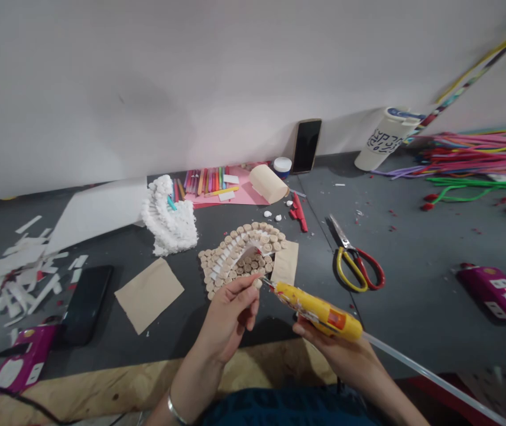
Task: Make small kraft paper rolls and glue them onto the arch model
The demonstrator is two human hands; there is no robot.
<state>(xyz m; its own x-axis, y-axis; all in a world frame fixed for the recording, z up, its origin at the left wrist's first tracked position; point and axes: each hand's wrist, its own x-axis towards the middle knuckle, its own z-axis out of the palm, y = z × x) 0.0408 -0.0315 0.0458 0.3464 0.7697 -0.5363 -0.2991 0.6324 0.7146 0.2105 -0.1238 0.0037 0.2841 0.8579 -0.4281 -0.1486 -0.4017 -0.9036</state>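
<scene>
Wall edge: smartphone point(306, 145) leaning upright; white printed tumbler point(386, 139).
Back: felt-tip markers point(202, 182) on pink paper point(246, 194).
Right: red-and-yellow-handled scissors point(357, 263); multicoloured pipe cleaners point(479, 155); magenta packet point(496, 293).
Left: white paper strips point(18, 275); black phone point(85, 305).

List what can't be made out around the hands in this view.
Head view:
Whether the left hand holds anything: its own fingers block the spot.
Trigger of the yellow glue gun: hidden by the right hand.
Far end of the glue stick: cut off by the bottom edge.
Lettering on the magenta packet: too small and blurred.
</scene>
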